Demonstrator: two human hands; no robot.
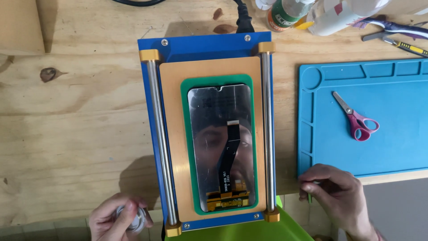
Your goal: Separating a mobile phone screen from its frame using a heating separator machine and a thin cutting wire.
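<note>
Lying across the plywood tabletop [71,102], a blue separator machine [207,47] with two steel rails and an orange pad is seen, a green mould [187,147] on the pad and a phone screen panel [218,147] resting face-down in it, flex cable up the middle. To the right, a blue work mat [401,147] is laid, touching the tabletop edge, with pink-handled scissors [356,118] on it; bottles [285,13] and cutters [397,38] are parked at the top edge. The step is judged to be preparation: the panel is seated and untouched, and both hands are kept off the machine. The left hand [118,218], at the near edge left of the machine, is curled around a small round whitish object [133,216], possibly a spool or roll; what it is cannot be told. The right hand [336,194], at the mat's near corner, is pinched shut on something thin, with a sliver of green [309,196] showing; wire or a pick, not resolved. The next move is judged to call for bringing both held items over the panel. The machine's near end, a green surface below it, and both wrists are cut off by the frame; the panel's reflection is left undescribed.
</note>
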